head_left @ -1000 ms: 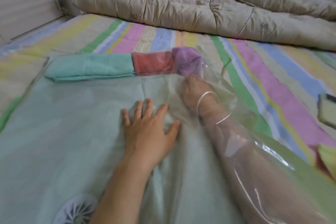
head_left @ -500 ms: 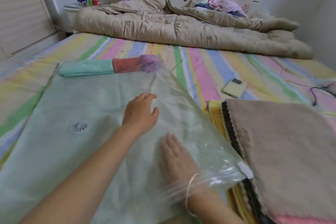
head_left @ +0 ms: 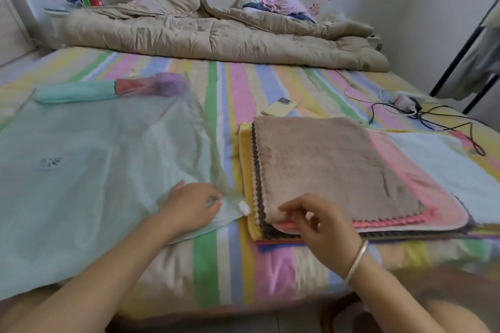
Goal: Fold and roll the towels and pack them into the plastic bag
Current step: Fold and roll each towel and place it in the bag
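A big see-through pale green plastic bag (head_left: 81,170) lies flat on the left of the bed. At its far end, inside it, three rolled towels lie in a row: teal (head_left: 75,92), red (head_left: 130,86) and purple (head_left: 170,85). My left hand (head_left: 192,205) rests on the bag's near right corner, fingers curled on the plastic beside the white slider clip (head_left: 243,207). To the right is a flat stack of towels with a brown towel (head_left: 319,165) on top and pink (head_left: 422,192) and yellow (head_left: 244,170) ones under it. My right hand (head_left: 316,222) pinches the brown towel's near left corner.
A phone (head_left: 278,107) lies just beyond the stack. Cables and a charger (head_left: 403,105) sprawl at the right. A beige quilt (head_left: 216,38) is heaped across the far side of the striped bed. The bed's near edge runs below my arms.
My right hand has come out of the bag and moved right to the brown towel's corner. My left hand slid back to the bag's near right corner.
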Motion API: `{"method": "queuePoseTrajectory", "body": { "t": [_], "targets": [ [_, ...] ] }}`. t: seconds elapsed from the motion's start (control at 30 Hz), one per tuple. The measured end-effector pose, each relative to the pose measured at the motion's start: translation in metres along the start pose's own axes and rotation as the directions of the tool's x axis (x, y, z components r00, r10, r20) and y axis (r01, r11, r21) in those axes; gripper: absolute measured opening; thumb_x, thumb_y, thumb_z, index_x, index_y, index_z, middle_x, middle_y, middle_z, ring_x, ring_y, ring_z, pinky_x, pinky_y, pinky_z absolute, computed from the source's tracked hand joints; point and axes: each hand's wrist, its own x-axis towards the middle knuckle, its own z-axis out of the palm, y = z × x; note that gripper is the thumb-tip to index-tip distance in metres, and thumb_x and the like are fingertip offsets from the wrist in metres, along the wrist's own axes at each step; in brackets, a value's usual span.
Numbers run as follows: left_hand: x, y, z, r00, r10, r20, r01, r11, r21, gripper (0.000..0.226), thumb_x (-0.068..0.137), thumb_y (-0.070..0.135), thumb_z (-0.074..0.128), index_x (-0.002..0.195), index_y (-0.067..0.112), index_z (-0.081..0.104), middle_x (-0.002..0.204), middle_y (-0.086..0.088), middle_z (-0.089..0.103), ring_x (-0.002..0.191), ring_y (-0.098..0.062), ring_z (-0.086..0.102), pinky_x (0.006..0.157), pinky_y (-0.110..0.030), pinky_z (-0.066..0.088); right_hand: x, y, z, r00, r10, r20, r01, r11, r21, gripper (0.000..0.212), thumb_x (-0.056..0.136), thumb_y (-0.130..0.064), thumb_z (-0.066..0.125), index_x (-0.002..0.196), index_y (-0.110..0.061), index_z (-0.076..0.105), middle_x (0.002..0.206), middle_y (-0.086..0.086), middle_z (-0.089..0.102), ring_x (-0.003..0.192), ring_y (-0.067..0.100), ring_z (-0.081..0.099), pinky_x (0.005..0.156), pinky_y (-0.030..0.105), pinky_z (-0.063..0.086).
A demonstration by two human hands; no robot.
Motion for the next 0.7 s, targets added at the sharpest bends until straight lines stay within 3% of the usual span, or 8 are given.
{"method": "queuePoseTrajectory", "body": {
  "t": [0.1,0.2,0.27,0.37,0.47,0.57,0.7],
  "targets": [
    [-0.010,0.027,-0.013,0.961,0.022,-0.275,0.002,0.996,0.090,0.027,0.093,0.035,0.047,0.100,0.026,0.071,0.105,0.005,0.071,0.101,-0.020,0.063,0.094,-0.036,0.044,0.000,0.026,-0.024,0.997,-0.062,-0.038,0.055,0.987,-0.153,0.011,0.086,-0.023,0.060,0.089,-0.023,0.071,0.080,-0.015,0.058,0.070,-0.007,0.050,0.061,0.007,0.037],
    [-0.021,0.066,-0.012,0.822,0.225,-0.523,-0.334,0.934,-0.123,0.015,0.086,0.033,0.056,0.090,0.026,0.068,0.091,0.010,0.067,0.088,-0.014,0.063,0.075,-0.033,0.051,0.001,0.052,-0.031,0.992,-0.121,0.046,0.128,0.964,-0.232,0.021,0.086,-0.044,0.059,0.086,-0.026,0.069,0.085,-0.013,0.059,0.079,0.009,0.055,0.061,0.027,0.049],
    [-0.023,0.088,-0.010,0.789,0.375,-0.487,-0.495,0.858,-0.139,0.014,0.083,0.039,0.059,0.090,0.028,0.065,0.089,0.014,0.062,0.086,-0.007,0.058,0.076,-0.023,0.046,0.001,0.062,-0.029,0.983,-0.162,0.091,0.181,0.943,-0.278,0.027,0.082,-0.051,0.060,0.085,-0.026,0.068,0.087,-0.013,0.059,0.080,0.012,0.056,0.059,0.029,0.050],
    [-0.018,0.101,-0.001,0.773,0.505,-0.384,-0.559,0.828,-0.036,0.021,0.078,0.046,0.064,0.085,0.028,0.059,0.084,0.017,0.055,0.080,-0.002,0.049,0.075,-0.014,0.034,-0.002,0.067,-0.023,0.967,-0.239,0.091,0.256,0.906,-0.338,0.020,0.082,-0.044,0.064,0.084,-0.025,0.069,0.086,-0.012,0.061,0.076,0.012,0.057,0.054,0.027,0.049],
    [-0.012,0.098,0.003,0.797,0.484,-0.360,-0.540,0.839,-0.068,0.025,0.075,0.050,0.063,0.082,0.028,0.052,0.080,0.019,0.048,0.076,0.002,0.041,0.065,-0.014,0.034,-0.004,0.071,-0.020,0.952,-0.307,0.009,0.292,0.894,-0.339,0.014,0.089,-0.031,0.064,0.084,-0.020,0.072,0.082,-0.009,0.066,0.071,0.014,0.059,0.054,0.029,0.050],
    [-0.006,0.097,0.000,0.819,0.456,-0.349,-0.516,0.851,-0.100,0.023,0.077,0.051,0.056,0.084,0.030,0.052,0.079,0.021,0.048,0.077,0.001,0.045,0.063,-0.016,0.041,-0.003,0.070,-0.020,0.957,-0.285,-0.060,0.251,0.911,-0.328,0.019,0.092,-0.029,0.058,0.085,-0.019,0.071,0.078,-0.009,0.066,0.068,0.013,0.059,0.053,0.030,0.049],
    [0.000,0.099,-0.003,0.828,0.378,-0.414,-0.462,0.878,-0.123,0.008,0.083,0.033,0.048,0.087,0.029,0.054,0.077,0.015,0.056,0.074,-0.005,0.052,0.063,-0.030,0.047,-0.001,0.070,-0.019,0.956,-0.285,-0.074,0.247,0.913,-0.324,0.019,0.093,-0.030,0.057,0.085,-0.018,0.070,0.078,-0.008,0.064,0.069,0.014,0.059,0.055,0.029,0.048]
  ]
}}
